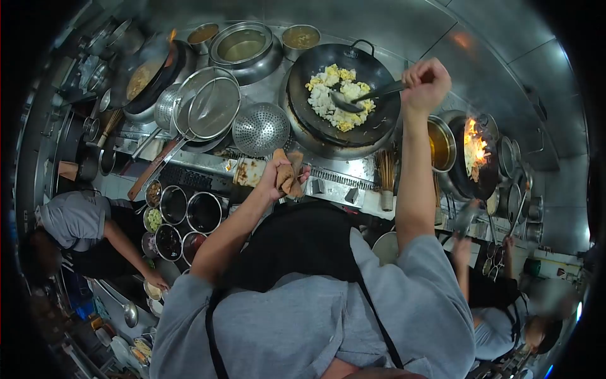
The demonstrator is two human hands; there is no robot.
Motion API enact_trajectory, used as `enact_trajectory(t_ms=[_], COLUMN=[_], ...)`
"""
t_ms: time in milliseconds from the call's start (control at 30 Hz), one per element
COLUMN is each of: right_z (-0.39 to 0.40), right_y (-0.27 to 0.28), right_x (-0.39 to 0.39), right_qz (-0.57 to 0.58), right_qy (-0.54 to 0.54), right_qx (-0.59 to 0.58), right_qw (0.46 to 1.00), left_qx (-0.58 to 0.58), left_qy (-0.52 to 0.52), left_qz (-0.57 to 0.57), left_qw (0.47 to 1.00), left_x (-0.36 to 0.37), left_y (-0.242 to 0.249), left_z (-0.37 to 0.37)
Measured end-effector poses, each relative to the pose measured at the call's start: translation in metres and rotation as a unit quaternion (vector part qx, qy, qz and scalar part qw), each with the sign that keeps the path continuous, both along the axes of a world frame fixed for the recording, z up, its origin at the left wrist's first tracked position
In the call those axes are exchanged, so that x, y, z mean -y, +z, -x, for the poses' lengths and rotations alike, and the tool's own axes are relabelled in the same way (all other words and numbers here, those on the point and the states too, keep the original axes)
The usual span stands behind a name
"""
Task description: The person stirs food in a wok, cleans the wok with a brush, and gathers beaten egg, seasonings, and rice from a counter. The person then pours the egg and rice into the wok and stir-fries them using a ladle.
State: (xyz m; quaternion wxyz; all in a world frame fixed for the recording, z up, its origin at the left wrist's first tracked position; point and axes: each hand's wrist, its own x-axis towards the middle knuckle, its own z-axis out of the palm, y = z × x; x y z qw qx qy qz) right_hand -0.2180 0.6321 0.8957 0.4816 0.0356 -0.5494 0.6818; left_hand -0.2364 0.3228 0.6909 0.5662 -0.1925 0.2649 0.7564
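Observation:
A black wok (379,132) sits on the stove ahead, with white rice and yellow egg (338,95) spread over its bottom. My right hand (427,85) is closed around the handle of a ladle (379,91), whose bowl rests in the rice. Below and left of the wok, near the stove's front edge, my left hand (278,179) grips a folded brown cloth (288,177). The cloth is beside the wok, apart from its rim. A perforated strainer (261,129) lies just above my left hand.
Mesh strainers (214,107) and a large pot (243,47) stand left of the wok. A flaming wok (476,155) and a pot of oil (442,144) are at right. Co-workers (88,221) (505,316) stand on both sides. Round containers (204,211) are at lower left.

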Motion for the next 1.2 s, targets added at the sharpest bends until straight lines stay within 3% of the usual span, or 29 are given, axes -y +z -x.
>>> enact_trajectory(t_ms=[33, 100, 133, 200, 233, 333, 433, 467, 533, 600, 633, 700, 767, 800, 867, 933, 1033, 1067, 1167, 1200], right_z=[-0.005, -0.008, -0.008, 0.007, 0.015, 0.008, -0.003, 0.005, 0.016, 0.009, -0.008, -0.057, -0.1, -0.104, -0.07, -0.039, -0.04, -0.034, 0.007, 0.008], right_y=[-0.002, -0.025, -0.041, -0.081, -0.07, -0.012, -0.029, -0.054, -0.105, -0.094, -0.072, -0.016, -0.006, -0.02, -0.075, -0.089, -0.072, -0.084, -0.114, -0.092], right_x=[0.004, 0.044, 0.057, 0.04, 0.029, -0.006, -0.004, 0.007, -0.013, -0.024, -0.015, -0.002, -0.024, -0.04, -0.049, -0.006, 0.101, 0.102, 0.049, 0.017], right_qz=[0.01, -0.144, -0.218, -0.237, -0.207, -0.11, -0.089, -0.108, -0.262, -0.257, -0.127, -0.118, -0.117, -0.061, 0.057, 0.064, -0.11, -0.114, -0.038, -0.123], right_qy=[0.047, -0.009, -0.038, 0.091, 0.026, -0.03, 0.062, -0.03, 0.022, 0.054, 0.053, 0.035, 0.114, 0.102, -0.021, -0.151, -0.095, -0.088, -0.094, -0.119], right_qx=[-0.029, -0.019, -0.014, 0.053, 0.046, 0.048, -0.095, -0.075, 0.084, 0.124, 0.12, 0.112, 0.072, 0.053, -0.033, -0.052, -0.056, -0.042, -0.021, 0.013], right_qw=[0.998, 0.989, 0.975, 0.966, 0.977, 0.992, 0.99, 0.991, 0.961, 0.957, 0.983, 0.986, 0.984, 0.992, 0.998, 0.985, 0.988, 0.989, 0.995, 0.985], left_qx=[0.0, 0.0, -0.017, -0.051, -0.04, -0.052, -0.049, -0.049, -0.052, -0.077, -0.097, -0.109, -0.116, -0.122, -0.096, -0.106, -0.127, -0.104, -0.069, -0.068], left_qy=[-0.015, -0.045, -0.047, -0.056, -0.025, -0.027, -0.012, -0.014, -0.042, -0.059, -0.063, -0.062, -0.034, -0.022, -0.038, -0.047, -0.073, -0.072, -0.099, -0.092], left_qz=[-0.016, -0.044, -0.017, 0.036, 0.066, 0.078, 0.083, 0.082, 0.086, 0.092, 0.097, 0.099, 0.126, 0.141, 0.126, 0.114, 0.099, 0.046, 0.143, 0.165], left_qw=[1.0, 0.998, 0.999, 0.996, 0.997, 0.995, 0.995, 0.995, 0.994, 0.991, 0.989, 0.987, 0.985, 0.982, 0.987, 0.987, 0.984, 0.991, 0.982, 0.98], left_x=[0.0, 0.007, 0.008, 0.003, -0.001, 0.003, 0.003, 0.005, 0.003, 0.002, 0.005, 0.009, 0.003, 0.001, -0.022, -0.064, -0.131, -0.147, -0.189, -0.195], left_y=[-0.017, -0.065, -0.061, -0.043, -0.039, -0.04, -0.046, -0.05, -0.046, -0.033, -0.024, -0.028, -0.023, -0.021, -0.035, -0.05, -0.076, -0.077, -0.109, -0.114], left_z=[0.005, 0.013, 0.012, 0.005, -0.001, -0.015, -0.02, -0.023, -0.021, -0.018, -0.019, -0.016, -0.015, -0.012, 0.001, 0.012, 0.033, 0.037, 0.044, 0.04])
